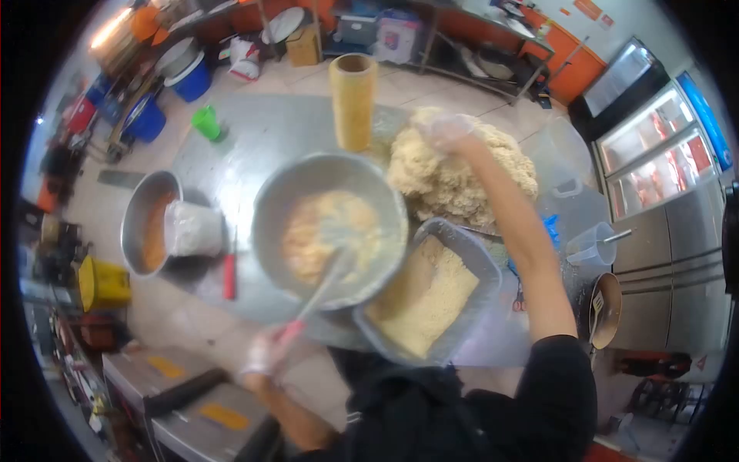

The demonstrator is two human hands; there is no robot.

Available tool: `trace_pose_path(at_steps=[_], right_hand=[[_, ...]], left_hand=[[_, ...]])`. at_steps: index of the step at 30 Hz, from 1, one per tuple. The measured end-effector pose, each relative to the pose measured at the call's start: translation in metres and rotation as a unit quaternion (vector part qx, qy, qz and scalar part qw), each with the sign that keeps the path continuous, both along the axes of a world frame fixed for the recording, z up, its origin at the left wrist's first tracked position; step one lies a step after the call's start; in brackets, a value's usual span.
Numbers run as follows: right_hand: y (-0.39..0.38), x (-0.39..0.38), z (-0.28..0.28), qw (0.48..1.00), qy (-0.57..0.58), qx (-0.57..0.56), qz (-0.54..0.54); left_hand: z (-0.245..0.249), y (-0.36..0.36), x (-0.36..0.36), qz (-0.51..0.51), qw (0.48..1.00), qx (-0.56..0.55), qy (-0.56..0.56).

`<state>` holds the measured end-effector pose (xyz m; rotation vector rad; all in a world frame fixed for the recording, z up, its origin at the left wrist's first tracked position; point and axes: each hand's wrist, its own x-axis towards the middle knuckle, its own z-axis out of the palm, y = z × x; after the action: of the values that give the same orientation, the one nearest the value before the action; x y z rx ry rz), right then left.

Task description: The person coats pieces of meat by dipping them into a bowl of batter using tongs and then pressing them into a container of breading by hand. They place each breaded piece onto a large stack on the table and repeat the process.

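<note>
My gloved left hand [269, 350] is closed around the red handle of a long spatula [314, 299]. Its grey head dips into a wet, lumpy yellow-orange mix [315, 231] inside a large metal bowl [265, 200]. My right hand [449, 132], in a clear glove, rests on top of a big pale crumbly mound [477, 181]; motion blur hides its fingers. Close to my body, a grey plastic tub [481, 296] holds yellowish meal [435, 300] and touches the bowl's right side.
Behind the bowl stands a tall yellow cylinder [354, 104]. At left are a metal pot [142, 223] with orange contents, a white bag [192, 229], a red-handled tool [229, 277] and a green cup [205, 122]. A clear jug [591, 245] and a pan [608, 312] sit right.
</note>
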<state>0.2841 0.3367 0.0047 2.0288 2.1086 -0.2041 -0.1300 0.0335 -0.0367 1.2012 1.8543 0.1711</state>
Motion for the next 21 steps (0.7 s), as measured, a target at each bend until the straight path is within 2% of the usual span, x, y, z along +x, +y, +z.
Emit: trace_pose_path(at_steps=[2, 3, 4, 5, 6, 7, 8, 9, 10, 11, 13, 15, 17, 18, 20, 21], right_hand=[[0.02, 0.031, -0.031, 0.992, 0.057, 0.08, 0.076], [0.034, 0.053, -0.062, 0.953, 0.091, 0.227, 0.179], [0.047, 0.066, -0.087, 0.88, 0.127, 0.37, 0.27], [0.054, 0.059, -0.092, 0.936, 0.088, 0.264, 0.216], [0.058, 0.054, -0.087, 0.974, 0.041, 0.156, 0.156], [0.055, 0.051, -0.079, 0.973, 0.05, 0.154, 0.162], [0.047, 0.05, -0.068, 0.977, 0.137, 0.123, 0.108], [0.04, 0.053, -0.067, 0.974, 0.18, 0.106, 0.084], [0.035, 0.057, -0.068, 0.969, 0.223, 0.09, 0.058], [0.028, 0.061, -0.075, 0.928, 0.313, 0.192, 0.059], [0.026, 0.083, -0.102, 0.781, 0.564, 0.264, 0.052], [0.012, 0.101, -0.105, 0.788, 0.532, 0.281, 0.129], [-0.043, 0.076, -0.049, 0.874, 0.369, 0.29, 0.123], [-0.062, 0.073, -0.039, 0.908, 0.247, 0.316, 0.123], [-0.082, 0.08, -0.039, 0.87, 0.336, 0.319, 0.172], [-0.099, 0.074, -0.021, 0.854, 0.425, 0.261, 0.149]], left_hand=[[-0.012, -0.004, -0.007, -0.012, 0.994, 0.106, -0.023], [-0.015, 0.001, -0.011, -0.02, 0.989, 0.145, -0.027], [-0.003, 0.009, -0.008, -0.005, 0.994, 0.1, 0.044], [0.008, 0.016, -0.001, 0.007, 0.992, 0.052, 0.112], [0.009, 0.021, 0.001, 0.018, 0.991, 0.048, 0.121], [0.007, 0.026, 0.002, 0.029, 0.989, 0.042, 0.139], [0.005, 0.032, 0.006, 0.039, 0.986, 0.036, 0.155], [0.005, 0.041, 0.011, 0.044, 0.986, 0.036, 0.158], [0.005, 0.051, 0.018, 0.04, 0.977, 0.002, 0.21], [0.005, 0.058, 0.024, 0.036, 0.964, -0.031, 0.261], [0.003, 0.071, 0.032, 0.042, 0.964, -0.024, 0.262], [-0.01, 0.083, 0.033, 0.042, 0.963, -0.013, 0.264], [-0.012, 0.09, 0.027, 0.026, 0.963, 0.013, 0.269], [-0.006, 0.088, 0.024, 0.006, 0.963, 0.028, 0.268], [0.021, 0.069, 0.02, 0.004, 0.959, 0.062, 0.278], [0.031, 0.068, 0.021, -0.002, 0.958, 0.075, 0.278]])
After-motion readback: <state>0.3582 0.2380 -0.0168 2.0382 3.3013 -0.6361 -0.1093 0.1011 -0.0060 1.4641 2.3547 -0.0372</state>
